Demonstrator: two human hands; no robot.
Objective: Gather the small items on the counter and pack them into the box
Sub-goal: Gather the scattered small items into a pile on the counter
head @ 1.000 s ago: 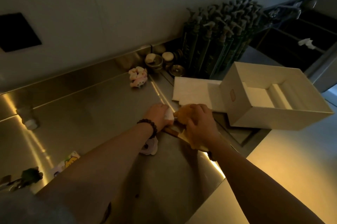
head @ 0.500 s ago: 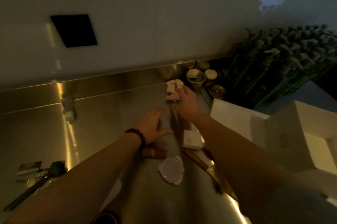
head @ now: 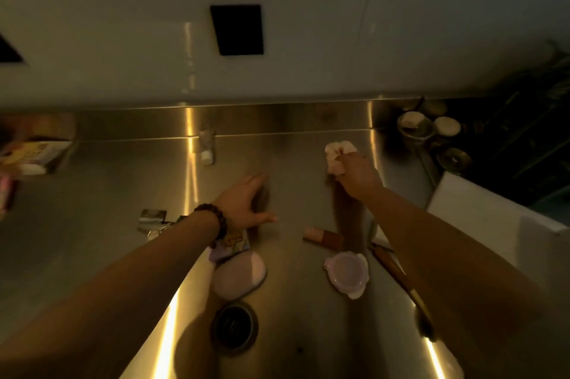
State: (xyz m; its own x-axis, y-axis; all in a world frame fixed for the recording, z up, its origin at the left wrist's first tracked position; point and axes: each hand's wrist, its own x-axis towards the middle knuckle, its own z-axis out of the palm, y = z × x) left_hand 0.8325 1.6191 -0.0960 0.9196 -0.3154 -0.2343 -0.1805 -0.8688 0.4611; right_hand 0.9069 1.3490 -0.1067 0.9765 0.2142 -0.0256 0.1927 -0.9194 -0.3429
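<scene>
My right hand (head: 357,176) grips a small pale pink plush toy (head: 336,153) just above the steel counter (head: 108,199). My left hand (head: 246,205), with a dark bead bracelet at the wrist, is flat and open over the counter, fingers spread, holding nothing. Below it lie a cartoon-printed packet (head: 234,241), a pale oval pouch (head: 239,276) and a dark round lid (head: 234,327). A brown tube (head: 324,236), a round clear lidded container (head: 347,273) and a wooden-handled tool (head: 401,280) lie near my right forearm. Only the white edge of the box (head: 481,212) shows at right.
A small white tube (head: 206,147) stands against the backsplash. Foil packets (head: 151,219) lie left of my left arm. Colourful boxes (head: 34,147) sit at the far left. Small round jars (head: 431,131) and dark pump bottles (head: 530,119) crowd the back right corner.
The view has swung left, leaving most of the box out of frame. My right hand has closed round the plush toy. My left hand has moved left over the counter, still flat.
</scene>
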